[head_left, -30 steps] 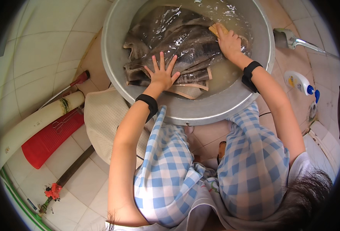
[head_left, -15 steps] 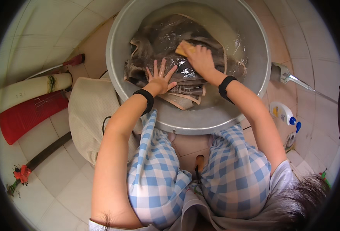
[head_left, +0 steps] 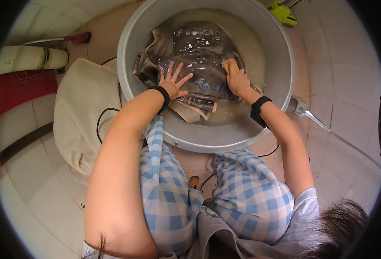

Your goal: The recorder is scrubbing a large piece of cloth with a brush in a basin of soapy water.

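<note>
A large round metal basin [head_left: 207,146] stands between my knees, with cloudy water [head_left: 255,47] in it. A dark brown cloth [head_left: 197,47] with light edging lies soaked and crumpled in the water. My left hand [head_left: 172,84] rests flat on the cloth's near left part, fingers spread, holding nothing. Over the cloth's right edge, my right hand [head_left: 238,82] grips a yellow block-shaped scrubber [head_left: 231,66]. The scrubber's underside is hidden, so whether it has bristles cannot be seen.
A beige covered object [head_left: 82,116] sits left of the basin, beside a red panel [head_left: 22,93] and a cream cylinder [head_left: 26,59]. Right of the basin is a shower head [head_left: 300,107] with its hose. A bright green object [head_left: 282,14] lies at the far right.
My right hand has moved right with the scrubber, from the cloth's middle to its right edge. My left hand stays spread on the cloth. The view has shifted.
</note>
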The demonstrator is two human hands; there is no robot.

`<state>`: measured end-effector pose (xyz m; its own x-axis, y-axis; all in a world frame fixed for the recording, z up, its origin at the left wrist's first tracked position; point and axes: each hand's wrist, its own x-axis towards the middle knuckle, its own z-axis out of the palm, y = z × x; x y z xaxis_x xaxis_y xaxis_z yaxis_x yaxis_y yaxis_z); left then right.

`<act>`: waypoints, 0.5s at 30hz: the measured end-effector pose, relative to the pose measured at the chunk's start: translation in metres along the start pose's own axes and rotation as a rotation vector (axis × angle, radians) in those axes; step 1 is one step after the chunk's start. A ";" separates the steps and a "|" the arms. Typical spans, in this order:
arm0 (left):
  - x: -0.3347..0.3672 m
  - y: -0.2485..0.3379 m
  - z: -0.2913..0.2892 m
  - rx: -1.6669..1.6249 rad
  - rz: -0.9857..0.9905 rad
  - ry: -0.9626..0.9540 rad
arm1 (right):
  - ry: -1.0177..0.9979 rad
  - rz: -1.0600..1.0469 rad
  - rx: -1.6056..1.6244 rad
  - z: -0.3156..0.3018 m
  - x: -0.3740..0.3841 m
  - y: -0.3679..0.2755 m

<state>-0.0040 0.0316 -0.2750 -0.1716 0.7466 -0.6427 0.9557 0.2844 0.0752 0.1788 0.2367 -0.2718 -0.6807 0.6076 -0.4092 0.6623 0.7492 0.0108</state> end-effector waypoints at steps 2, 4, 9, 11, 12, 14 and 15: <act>0.001 0.000 0.003 0.000 0.009 0.009 | -0.055 -0.019 -0.022 -0.004 -0.001 0.002; 0.003 0.001 0.006 0.024 0.008 0.057 | -0.172 -0.028 -0.018 -0.006 0.000 0.005; 0.005 0.003 0.019 0.024 -0.027 0.135 | -0.324 0.022 -0.007 -0.008 0.008 0.002; 0.006 0.006 0.015 0.007 0.000 0.124 | -0.388 0.044 -0.034 -0.009 0.012 0.006; 0.005 0.006 0.016 0.022 -0.006 0.120 | -0.410 0.067 -0.025 -0.010 0.014 0.001; 0.001 -0.002 0.017 0.012 0.004 0.095 | -0.420 0.069 -0.034 -0.007 0.016 -0.010; -0.001 -0.004 0.019 0.004 0.023 0.060 | -0.440 0.077 -0.039 -0.004 0.016 -0.013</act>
<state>-0.0029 0.0183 -0.2890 -0.1632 0.7878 -0.5939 0.9605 0.2645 0.0868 0.1577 0.2373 -0.2748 -0.4263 0.4989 -0.7546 0.6879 0.7204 0.0877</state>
